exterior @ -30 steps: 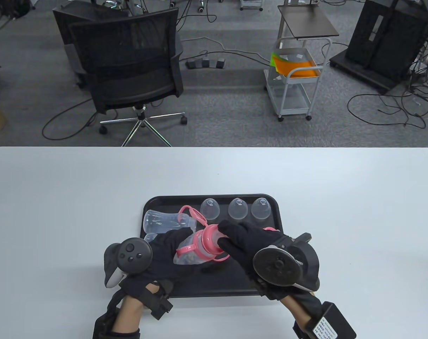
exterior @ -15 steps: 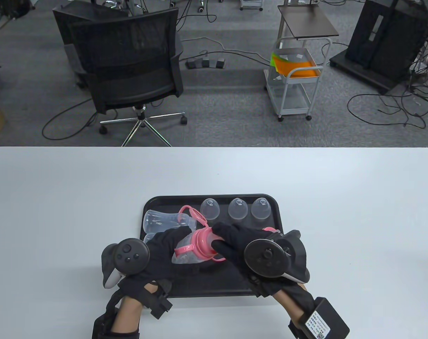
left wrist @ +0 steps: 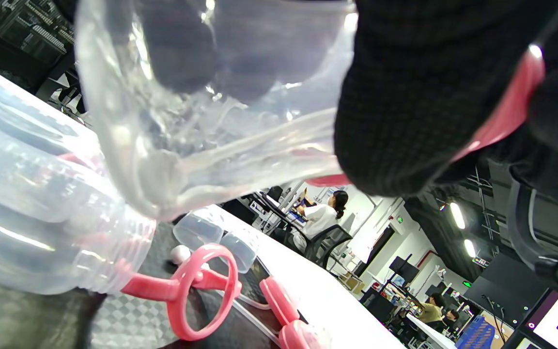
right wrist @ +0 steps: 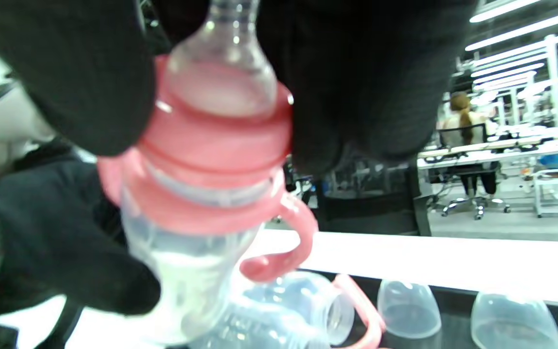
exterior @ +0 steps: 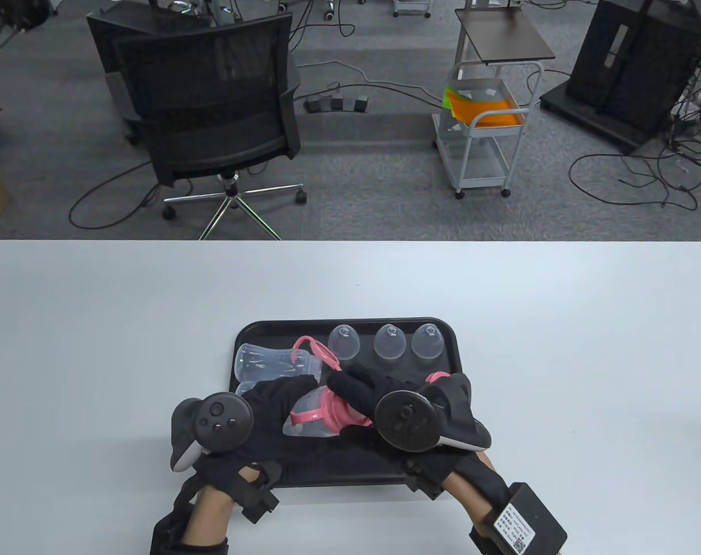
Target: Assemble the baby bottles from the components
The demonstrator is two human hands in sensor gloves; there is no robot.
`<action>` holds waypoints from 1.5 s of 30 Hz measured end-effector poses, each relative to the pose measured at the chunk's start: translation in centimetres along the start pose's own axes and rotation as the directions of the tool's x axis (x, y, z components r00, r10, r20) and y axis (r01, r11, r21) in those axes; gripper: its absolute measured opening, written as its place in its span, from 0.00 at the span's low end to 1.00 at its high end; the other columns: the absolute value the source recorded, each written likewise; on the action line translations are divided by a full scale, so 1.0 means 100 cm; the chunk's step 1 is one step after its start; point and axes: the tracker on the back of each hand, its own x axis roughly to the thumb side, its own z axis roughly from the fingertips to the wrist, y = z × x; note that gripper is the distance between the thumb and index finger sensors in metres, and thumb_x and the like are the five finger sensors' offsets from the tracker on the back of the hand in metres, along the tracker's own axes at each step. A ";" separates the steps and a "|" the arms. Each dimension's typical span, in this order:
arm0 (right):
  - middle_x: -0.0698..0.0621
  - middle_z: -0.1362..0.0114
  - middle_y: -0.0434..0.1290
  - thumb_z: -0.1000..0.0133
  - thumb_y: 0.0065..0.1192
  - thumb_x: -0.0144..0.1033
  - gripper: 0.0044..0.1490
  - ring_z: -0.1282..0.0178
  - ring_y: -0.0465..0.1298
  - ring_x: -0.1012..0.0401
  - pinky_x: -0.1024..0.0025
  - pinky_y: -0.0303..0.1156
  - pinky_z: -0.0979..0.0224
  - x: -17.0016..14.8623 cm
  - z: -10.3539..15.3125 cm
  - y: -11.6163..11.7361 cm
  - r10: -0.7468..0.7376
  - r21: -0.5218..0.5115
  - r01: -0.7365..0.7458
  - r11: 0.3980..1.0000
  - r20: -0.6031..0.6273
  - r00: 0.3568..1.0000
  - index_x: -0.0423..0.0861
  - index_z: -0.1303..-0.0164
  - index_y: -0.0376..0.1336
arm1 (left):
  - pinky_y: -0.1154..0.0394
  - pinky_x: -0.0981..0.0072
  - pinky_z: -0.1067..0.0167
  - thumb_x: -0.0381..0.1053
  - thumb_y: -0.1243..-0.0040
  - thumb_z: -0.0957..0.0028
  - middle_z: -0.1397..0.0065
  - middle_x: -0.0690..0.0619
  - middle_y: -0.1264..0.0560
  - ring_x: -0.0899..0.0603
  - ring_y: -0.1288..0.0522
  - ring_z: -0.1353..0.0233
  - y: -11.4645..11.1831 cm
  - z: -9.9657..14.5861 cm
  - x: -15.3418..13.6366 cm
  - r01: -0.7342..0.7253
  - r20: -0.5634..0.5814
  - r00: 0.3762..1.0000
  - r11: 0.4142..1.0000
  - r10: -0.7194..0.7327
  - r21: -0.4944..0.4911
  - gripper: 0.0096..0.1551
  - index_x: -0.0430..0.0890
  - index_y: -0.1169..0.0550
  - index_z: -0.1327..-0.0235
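Observation:
Both hands hold one clear baby bottle (exterior: pixel 304 425) above the black tray (exterior: pixel 350 468). My left hand (exterior: pixel 269 404) grips the bottle body (left wrist: pixel 201 111). My right hand (exterior: pixel 356 393) grips its pink collar (right wrist: pixel 211 140), which carries the clear nipple (right wrist: pixel 225 63) and the pink handles (right wrist: pixel 279 242). A second clear bottle body (exterior: pixel 272 363) lies on the tray's left side, with a pink handle ring (exterior: pixel 318 351) beside it. Three clear caps (exterior: pixel 391 342) stand in a row at the tray's back.
The tray sits on a white table (exterior: pixel 96 324). Another pink part (exterior: pixel 437 377) shows behind my right hand. An office chair (exterior: pixel 211 115) and a white cart (exterior: pixel 483 127) stand on the floor beyond the table.
My right hand has shifted left and rolled over on the pink collar, its tracker moving left. The bottle and my left hand stay nearly in place.

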 end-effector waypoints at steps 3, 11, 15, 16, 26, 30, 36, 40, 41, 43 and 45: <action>0.52 0.19 0.60 0.58 0.81 0.40 0.49 0.27 0.76 0.47 0.58 0.84 0.36 0.001 0.000 0.003 0.004 0.042 -0.005 0.999 0.041 0.999 0.62 0.26 0.59 | 0.39 0.29 0.25 0.66 0.10 0.66 0.22 0.52 0.30 0.35 0.28 0.24 -0.001 0.000 -0.001 -0.003 0.006 1.000 1.000 0.003 -0.016 0.61 0.54 0.32 0.21; 0.39 0.44 0.83 0.55 0.56 0.65 0.52 0.60 0.91 0.53 0.66 0.90 0.66 -0.008 -0.003 0.004 -0.017 -0.056 0.011 0.998 -0.119 0.993 0.42 0.28 0.63 | 0.39 0.29 0.24 0.66 0.10 0.66 0.22 0.52 0.30 0.37 0.28 0.23 0.001 0.000 0.005 0.039 0.022 0.999 0.999 -0.040 0.008 0.61 0.55 0.32 0.21; 0.42 0.22 0.65 0.57 0.65 0.66 0.57 0.34 0.80 0.45 0.54 0.84 0.42 -0.007 0.002 -0.005 -0.065 -0.080 0.060 0.995 -0.056 0.996 0.52 0.20 0.53 | 0.39 0.29 0.24 0.66 0.10 0.67 0.22 0.52 0.30 0.37 0.28 0.23 0.002 0.001 0.003 0.030 0.012 0.999 0.999 -0.030 0.016 0.61 0.55 0.32 0.21; 0.43 0.20 0.62 0.58 0.69 0.63 0.57 0.30 0.77 0.44 0.51 0.82 0.38 -0.005 0.003 -0.006 -0.074 -0.065 0.072 0.995 -0.033 0.997 0.54 0.19 0.53 | 0.39 0.29 0.24 0.66 0.09 0.67 0.22 0.52 0.30 0.37 0.28 0.23 0.002 0.001 0.002 0.026 0.010 1.000 0.999 -0.026 0.019 0.61 0.55 0.31 0.21; 0.40 0.30 0.73 0.56 0.68 0.59 0.52 0.45 0.86 0.53 0.59 0.86 0.48 0.003 -0.001 0.003 0.038 -0.027 -0.040 0.999 -0.062 0.997 0.47 0.23 0.57 | 0.39 0.29 0.24 0.66 0.09 0.67 0.22 0.52 0.30 0.37 0.28 0.23 0.004 0.002 0.005 0.027 0.031 0.999 0.999 -0.028 0.042 0.61 0.55 0.31 0.22; 0.39 0.36 0.78 0.55 0.59 0.64 0.53 0.51 0.88 0.51 0.59 0.87 0.54 -0.005 -0.001 0.002 -0.030 -0.081 0.020 0.996 -0.115 0.993 0.44 0.23 0.58 | 0.39 0.29 0.24 0.66 0.09 0.67 0.22 0.52 0.30 0.37 0.28 0.23 0.004 0.002 0.006 0.027 0.030 0.999 0.999 -0.028 0.047 0.61 0.55 0.31 0.21; 0.42 0.21 0.63 0.60 0.77 0.56 0.58 0.34 0.80 0.46 0.52 0.83 0.39 0.000 0.000 0.000 -0.040 -0.016 0.040 0.999 -0.014 0.999 0.53 0.20 0.53 | 0.39 0.29 0.24 0.66 0.09 0.67 0.22 0.52 0.30 0.37 0.27 0.23 0.006 0.003 0.005 0.013 0.029 0.999 0.998 -0.015 0.062 0.61 0.55 0.31 0.22; 0.44 0.22 0.65 0.59 0.80 0.48 0.56 0.35 0.81 0.49 0.54 0.83 0.39 0.003 -0.001 0.004 0.017 -0.002 -0.017 1.000 -0.008 1.000 0.53 0.21 0.55 | 0.39 0.29 0.24 0.66 0.09 0.67 0.23 0.52 0.30 0.37 0.27 0.23 0.006 0.003 0.005 0.025 0.030 0.999 0.997 -0.027 0.067 0.61 0.54 0.31 0.22; 0.43 0.22 0.65 0.59 0.80 0.47 0.56 0.36 0.82 0.50 0.55 0.84 0.40 0.003 -0.002 0.005 0.006 -0.004 -0.006 1.000 -0.010 1.000 0.53 0.22 0.55 | 0.39 0.29 0.24 0.66 0.09 0.67 0.22 0.52 0.30 0.37 0.28 0.23 0.006 0.004 0.005 0.032 0.027 0.999 0.997 -0.034 0.070 0.61 0.55 0.31 0.22; 0.42 0.23 0.66 0.59 0.80 0.47 0.55 0.36 0.82 0.50 0.55 0.84 0.40 0.003 -0.002 0.005 0.000 -0.004 0.000 1.000 -0.009 1.000 0.52 0.22 0.55 | 0.39 0.29 0.24 0.66 0.09 0.67 0.23 0.52 0.29 0.37 0.27 0.23 0.006 0.003 0.005 0.025 0.027 0.999 0.998 -0.026 0.062 0.61 0.54 0.31 0.22; 0.41 0.25 0.68 0.59 0.79 0.49 0.56 0.39 0.83 0.51 0.56 0.85 0.42 0.003 -0.002 0.005 0.008 -0.006 -0.008 1.000 -0.016 1.000 0.49 0.22 0.55 | 0.39 0.29 0.24 0.66 0.09 0.67 0.23 0.52 0.29 0.36 0.27 0.24 0.005 0.003 0.005 0.030 0.026 0.999 0.998 -0.032 0.054 0.61 0.54 0.31 0.22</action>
